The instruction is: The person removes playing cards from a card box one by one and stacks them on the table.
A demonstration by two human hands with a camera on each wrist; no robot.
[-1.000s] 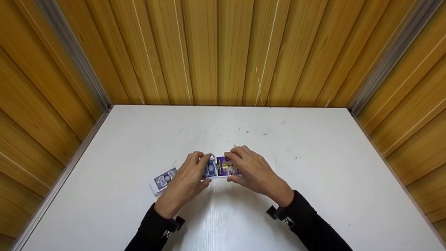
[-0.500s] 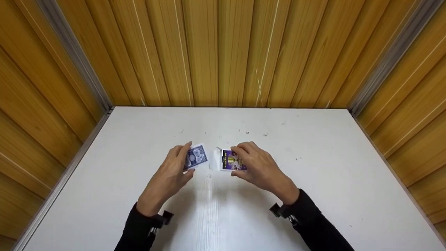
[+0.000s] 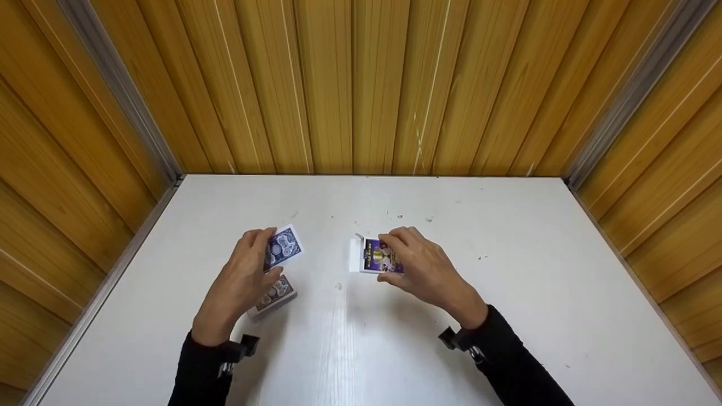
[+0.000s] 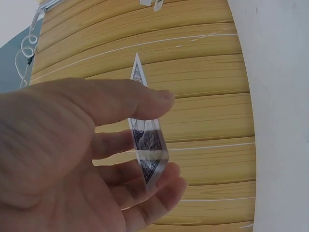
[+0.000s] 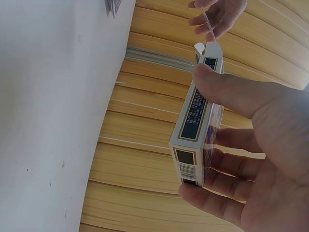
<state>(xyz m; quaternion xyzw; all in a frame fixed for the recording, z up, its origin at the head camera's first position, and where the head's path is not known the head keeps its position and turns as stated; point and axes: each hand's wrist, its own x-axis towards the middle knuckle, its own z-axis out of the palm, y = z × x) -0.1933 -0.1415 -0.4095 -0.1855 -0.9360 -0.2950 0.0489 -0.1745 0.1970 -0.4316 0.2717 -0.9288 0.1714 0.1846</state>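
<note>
Left hand: left hand (image 3: pixel 240 279) pinched a small packet of blue-backed playing cards (image 3: pixel 282 247), thumb on top, fingers beneath, raised off the white counter (image 3: pixel 507 316).
Right hand: right hand (image 3: pixel 420 265) gripped the purple-and-white cardboard card box (image 3: pixel 375 256), thumb on one narrow side, fingers curled round the other.
Change: a second earlier, hands together at the box mouth, cards half inside; half a second earlier, cards drawn clear; now carried well to the left, box left roughly in place.
Meaning: judged as cards taken out in batches and moved toward the stack on the counter.
Stack: second blue-backed pile of cards (image 3: pixel 274 294) lay flat on the counter just below the left hand, apart from the box.
Left wrist view: packet (image 4: pixel 146 145) seen edge-on, thin, clamped between thumb and fingers (image 4: pixel 164 181); box out of frame.
Right wrist view: box (image 5: pixel 198 125) seen from its barcode end, top flap standing open; left hand (image 5: pixel 217 14) small beyond it with its cards edge-on.
Head view only: both piles and the box together, wooden slat walls (image 3: pixel 361 84) around.
</note>
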